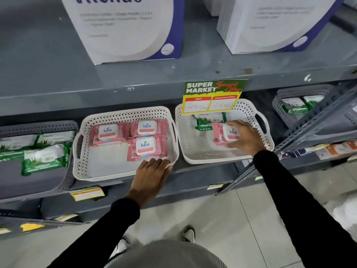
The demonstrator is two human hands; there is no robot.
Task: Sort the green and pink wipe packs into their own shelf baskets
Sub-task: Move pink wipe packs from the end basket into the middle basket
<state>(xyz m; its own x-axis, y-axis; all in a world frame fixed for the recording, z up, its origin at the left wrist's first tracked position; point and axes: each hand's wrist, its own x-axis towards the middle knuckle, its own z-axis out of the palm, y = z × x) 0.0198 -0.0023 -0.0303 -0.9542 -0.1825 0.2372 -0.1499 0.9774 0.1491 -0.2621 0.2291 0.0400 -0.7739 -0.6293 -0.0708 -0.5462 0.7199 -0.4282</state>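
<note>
Two white perforated baskets stand side by side on the grey shelf. The left white basket (pixel 85 167) holds three pink wipe packs (pixel 146 147). My left hand (pixel 150 175) grips its front rim. The right white basket (pixel 195 155) holds a green wipe pack (pixel 204 124) at the back and one pink wipe pack (pixel 219 132) in front of it. My right hand (pixel 245 138) is inside that basket, fingers closed around this pink pack.
A grey basket (pixel 63 182) at far left holds several green packs, and another grey basket (pixel 280 107) at the right back holds green packs too. A green and yellow price sign (pixel 214 95) hangs over the right white basket. Big white boxes (pixel 125 28) stand on the shelf above.
</note>
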